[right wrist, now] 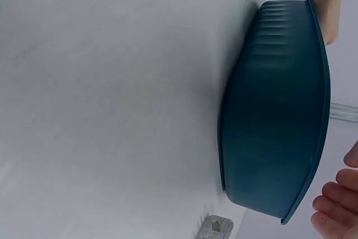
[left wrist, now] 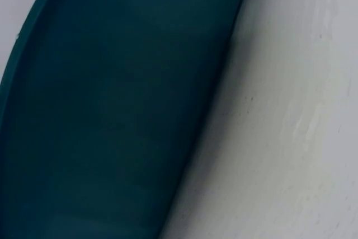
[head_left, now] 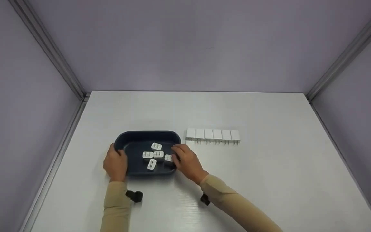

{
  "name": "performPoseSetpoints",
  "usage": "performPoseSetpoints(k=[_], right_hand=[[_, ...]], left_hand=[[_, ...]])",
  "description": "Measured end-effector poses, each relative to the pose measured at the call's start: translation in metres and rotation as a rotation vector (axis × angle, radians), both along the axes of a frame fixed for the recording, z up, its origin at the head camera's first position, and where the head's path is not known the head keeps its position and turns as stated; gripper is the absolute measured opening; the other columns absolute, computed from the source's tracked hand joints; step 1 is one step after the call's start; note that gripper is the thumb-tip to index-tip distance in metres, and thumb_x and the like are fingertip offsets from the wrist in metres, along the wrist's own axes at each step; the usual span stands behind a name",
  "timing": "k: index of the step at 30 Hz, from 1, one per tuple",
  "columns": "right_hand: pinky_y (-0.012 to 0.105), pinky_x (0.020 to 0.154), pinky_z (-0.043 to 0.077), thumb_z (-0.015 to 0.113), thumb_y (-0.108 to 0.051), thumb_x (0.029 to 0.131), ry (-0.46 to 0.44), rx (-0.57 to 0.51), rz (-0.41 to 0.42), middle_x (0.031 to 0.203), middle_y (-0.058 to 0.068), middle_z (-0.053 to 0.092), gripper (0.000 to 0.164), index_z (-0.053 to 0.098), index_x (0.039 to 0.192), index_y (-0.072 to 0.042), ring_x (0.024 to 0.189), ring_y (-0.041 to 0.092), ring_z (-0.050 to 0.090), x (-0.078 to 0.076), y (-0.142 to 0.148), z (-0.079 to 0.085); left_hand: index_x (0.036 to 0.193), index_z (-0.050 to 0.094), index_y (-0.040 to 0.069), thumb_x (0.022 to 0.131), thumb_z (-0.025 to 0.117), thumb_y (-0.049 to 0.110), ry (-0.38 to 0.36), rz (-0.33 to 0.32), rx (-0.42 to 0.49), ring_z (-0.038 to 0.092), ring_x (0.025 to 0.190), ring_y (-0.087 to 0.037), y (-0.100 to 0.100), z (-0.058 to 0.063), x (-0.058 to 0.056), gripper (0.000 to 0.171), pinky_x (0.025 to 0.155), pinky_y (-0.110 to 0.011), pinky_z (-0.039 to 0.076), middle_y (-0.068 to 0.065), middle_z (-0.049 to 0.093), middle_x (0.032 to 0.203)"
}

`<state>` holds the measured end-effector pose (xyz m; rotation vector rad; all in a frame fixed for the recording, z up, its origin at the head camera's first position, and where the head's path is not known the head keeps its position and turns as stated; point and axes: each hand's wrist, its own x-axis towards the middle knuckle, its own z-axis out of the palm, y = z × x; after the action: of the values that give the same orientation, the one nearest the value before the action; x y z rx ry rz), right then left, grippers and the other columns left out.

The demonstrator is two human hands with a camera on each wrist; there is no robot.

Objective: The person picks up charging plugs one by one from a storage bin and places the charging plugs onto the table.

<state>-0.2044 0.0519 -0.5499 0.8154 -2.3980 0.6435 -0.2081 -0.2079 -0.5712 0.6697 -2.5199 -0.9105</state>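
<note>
White tabletop (head_left: 285, 135), its far edge running along the base of a plain lilac-grey back wall (head_left: 192, 45). Matching left wall (head_left: 18, 96) and right wall (head_left: 359, 93) flank it. Grey metal left post (head_left: 48, 48) and right post (head_left: 349, 51) line the corners. Light soft; a streaky pale sheen (head_left: 190, 206) on the tabletop, near side. Upper wall dimmer.

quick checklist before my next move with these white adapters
1. Tray steadied: ok, the left hand grips its left end.
2. Adapters in the tray: ok, five visible.
3. Right hand clear of the tray: not ok, it is at the tray's right end, beside the nearest adapter.
4. Secure grip on that adapter: cannot tell, the hand partly hides it.
5. Adapter row in order: ok, six side by side on the table, right of the tray.
</note>
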Motion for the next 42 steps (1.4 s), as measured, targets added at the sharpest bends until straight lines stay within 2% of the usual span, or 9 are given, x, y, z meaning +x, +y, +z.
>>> performPoseSetpoints(k=[6, 14, 21, 31, 35, 42], right_hand=[[0.024, 0.087, 0.055, 0.071, -0.016, 0.086, 0.002, 0.096, 0.069, 0.107, 0.005, 0.068, 0.023, 0.069, 0.107, -0.006, 0.102, 0.016, 0.067, -0.002, -0.006, 0.004], [0.022, 0.082, 0.055, 0.072, -0.014, 0.085, -0.056, 0.172, 0.119, 0.104, 0.004, 0.068, 0.023, 0.068, 0.106, -0.005, 0.098, 0.015, 0.066, -0.006, -0.012, 0.004], [0.024, 0.083, 0.056, 0.072, -0.011, 0.084, -0.117, 0.214, 0.097, 0.104, 0.005, 0.069, 0.024, 0.068, 0.107, -0.004, 0.098, 0.016, 0.067, -0.008, -0.015, 0.002], [0.029, 0.077, 0.056, 0.07, -0.014, 0.084, -0.117, 0.272, 0.008, 0.097, 0.006, 0.068, 0.021, 0.068, 0.102, -0.003, 0.089, 0.019, 0.066, -0.008, -0.023, 0.0], [0.03, 0.072, 0.056, 0.069, -0.019, 0.086, -0.128, 0.306, -0.016, 0.091, 0.005, 0.068, 0.019, 0.069, 0.098, -0.005, 0.083, 0.018, 0.066, -0.009, -0.026, -0.002], [0.028, 0.068, 0.053, 0.073, -0.023, 0.083, -0.094, 0.341, 0.001, 0.079, 0.002, 0.065, 0.016, 0.067, 0.083, -0.008, 0.073, 0.016, 0.062, -0.009, -0.026, -0.002]], left_hand=[[0.129, 0.055, -0.006, 0.094, 0.05, 0.013, 0.011, 0.005, -0.012, 0.065, 0.096, -0.049, 0.0, 0.0, 0.0, 0.041, 0.08, -0.058, 0.051, -0.029, 0.065, 0.12], [0.129, 0.055, -0.008, 0.093, 0.05, 0.012, 0.02, 0.003, -0.015, 0.066, 0.096, -0.049, -0.001, -0.001, 0.001, 0.041, 0.08, -0.058, 0.051, -0.03, 0.065, 0.12], [0.128, 0.055, -0.007, 0.093, 0.05, 0.011, 0.025, 0.007, -0.026, 0.066, 0.095, -0.049, -0.002, -0.002, 0.001, 0.04, 0.078, -0.058, 0.051, -0.03, 0.065, 0.119], [0.13, 0.054, -0.008, 0.093, 0.051, 0.011, 0.019, 0.005, -0.015, 0.065, 0.098, -0.049, -0.001, -0.002, 0.001, 0.041, 0.08, -0.058, 0.051, -0.03, 0.064, 0.121], [0.13, 0.054, -0.008, 0.093, 0.051, 0.012, 0.012, 0.005, -0.007, 0.065, 0.099, -0.049, -0.001, -0.002, 0.001, 0.042, 0.081, -0.058, 0.051, -0.03, 0.063, 0.122], [0.13, 0.054, -0.007, 0.093, 0.051, 0.012, 0.021, 0.002, -0.008, 0.065, 0.096, -0.049, -0.001, -0.001, 0.001, 0.042, 0.08, -0.058, 0.051, -0.03, 0.064, 0.121]])
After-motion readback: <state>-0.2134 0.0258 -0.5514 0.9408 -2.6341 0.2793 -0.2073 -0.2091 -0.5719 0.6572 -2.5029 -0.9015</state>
